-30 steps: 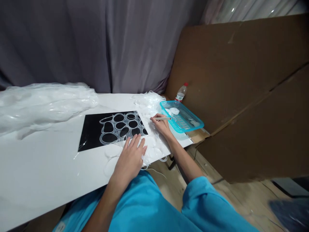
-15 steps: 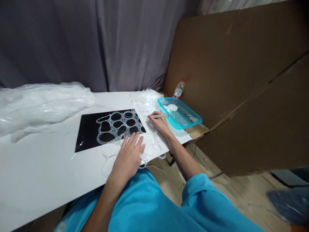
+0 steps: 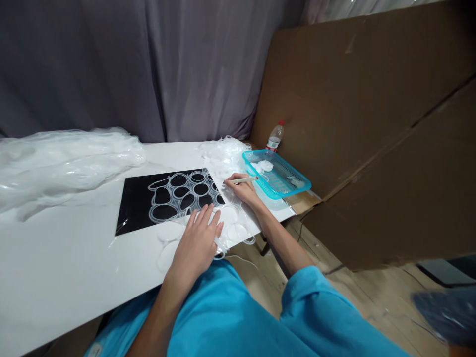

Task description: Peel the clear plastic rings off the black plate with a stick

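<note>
A black sheet (image 3: 136, 206) lies on the white table, with a translucent white lace-like piece (image 3: 173, 193) of joined rings over its right part. My left hand (image 3: 200, 233) rests flat, fingers stretched, at the sheet's near edge and on the loose white rings there. In my right hand (image 3: 240, 187), closed in a writing grip, is a slim pale pen-like tool (image 3: 244, 180). Its tip points left, just beyond the sheet's right edge; whether it touches anything I cannot tell. Loose white rings (image 3: 238, 229) lie between the hands and hang over the table edge.
A blue plastic basket (image 3: 275, 195) holding white pieces stands right of my right hand, with a red-capped bottle (image 3: 274, 138) behind it. White stringy material (image 3: 226, 152) heaps at the back. A large clear-wrapped white bundle (image 3: 70, 158) lies left. Cardboard (image 3: 353, 124) walls the right side.
My right hand has shifted slightly left with the pen-like tool, bringing its tip nearer the black sheet's edge. The left hand stays in place.
</note>
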`<move>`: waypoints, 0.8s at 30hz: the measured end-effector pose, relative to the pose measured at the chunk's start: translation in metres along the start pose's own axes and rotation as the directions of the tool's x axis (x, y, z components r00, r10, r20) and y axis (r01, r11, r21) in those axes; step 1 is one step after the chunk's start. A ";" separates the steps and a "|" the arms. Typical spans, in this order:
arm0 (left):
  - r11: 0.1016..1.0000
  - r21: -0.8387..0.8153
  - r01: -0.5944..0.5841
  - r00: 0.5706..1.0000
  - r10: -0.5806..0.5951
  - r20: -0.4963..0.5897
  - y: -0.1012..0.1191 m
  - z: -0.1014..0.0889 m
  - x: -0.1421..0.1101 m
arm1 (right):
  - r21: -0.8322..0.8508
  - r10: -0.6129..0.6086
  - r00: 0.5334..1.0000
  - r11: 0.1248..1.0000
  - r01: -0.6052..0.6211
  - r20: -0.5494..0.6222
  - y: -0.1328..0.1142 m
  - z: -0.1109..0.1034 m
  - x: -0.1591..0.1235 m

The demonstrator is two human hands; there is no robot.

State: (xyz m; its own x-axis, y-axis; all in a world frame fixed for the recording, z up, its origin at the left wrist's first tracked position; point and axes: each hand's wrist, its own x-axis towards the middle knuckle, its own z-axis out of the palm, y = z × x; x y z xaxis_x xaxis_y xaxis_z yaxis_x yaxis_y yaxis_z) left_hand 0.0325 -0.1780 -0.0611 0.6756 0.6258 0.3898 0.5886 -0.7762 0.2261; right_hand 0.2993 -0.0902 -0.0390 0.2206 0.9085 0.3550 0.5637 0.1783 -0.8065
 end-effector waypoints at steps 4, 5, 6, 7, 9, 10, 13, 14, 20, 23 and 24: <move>1.000 0.013 -0.004 1.000 0.004 0.007 0.000 -0.001 0.000 | 0.075 -0.011 1.000 0.997 0.011 0.003 -0.003 -0.001 0.000; 1.000 0.014 -0.004 1.000 0.004 0.008 0.000 -0.001 0.000 | 0.103 -0.014 1.000 0.995 0.015 -0.006 -0.004 -0.002 0.000; 1.000 0.012 -0.005 1.000 0.005 0.008 0.001 -0.002 0.000 | 0.135 -0.019 1.000 0.991 0.021 -0.015 -0.005 -0.003 0.001; 1.000 0.009 -0.004 1.000 0.004 0.006 0.001 -0.002 0.000 | 0.167 -0.024 0.999 0.986 0.028 -0.023 -0.006 -0.004 0.002; 1.000 0.003 -0.005 1.000 0.005 0.000 0.001 -0.002 0.000 | 0.241 -0.038 0.999 0.969 0.045 -0.035 -0.008 -0.005 0.003; 1.000 0.001 -0.006 1.000 0.006 -0.002 0.001 -0.002 0.000 | 0.283 -0.044 0.998 0.958 0.054 -0.040 -0.008 -0.006 0.004; 1.000 0.007 -0.007 1.000 0.007 0.001 0.001 -0.003 0.000 | 0.398 -0.051 0.997 0.915 0.069 -0.056 -0.009 -0.005 0.005; 1.000 0.008 -0.006 1.000 0.006 0.004 0.002 -0.003 0.000 | 0.424 -0.047 0.997 0.903 0.068 -0.059 -0.009 -0.005 0.006; 1.000 0.014 0.012 1.000 -0.012 0.011 0.004 -0.004 0.001 | 0.509 -0.015 0.999 0.860 0.037 -0.047 -0.010 -0.004 0.004; 1.000 0.027 0.011 1.000 -0.012 0.027 0.004 -0.005 0.001 | 0.530 0.003 1.000 0.848 0.013 -0.028 -0.011 -0.004 0.003; 0.999 0.029 0.012 0.999 -0.013 0.031 0.004 -0.005 0.001 | 0.535 0.009 1.000 0.845 0.004 -0.022 -0.011 -0.004 0.003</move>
State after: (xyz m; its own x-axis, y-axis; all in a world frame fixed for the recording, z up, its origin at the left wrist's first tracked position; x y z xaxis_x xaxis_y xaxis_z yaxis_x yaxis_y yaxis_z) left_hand 0.0336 -0.1812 -0.0551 0.6815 0.6377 0.3591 0.6093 -0.7662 0.2043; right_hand 0.2966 -0.0910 -0.0270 0.2428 0.9016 0.3579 0.0517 0.3564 -0.9329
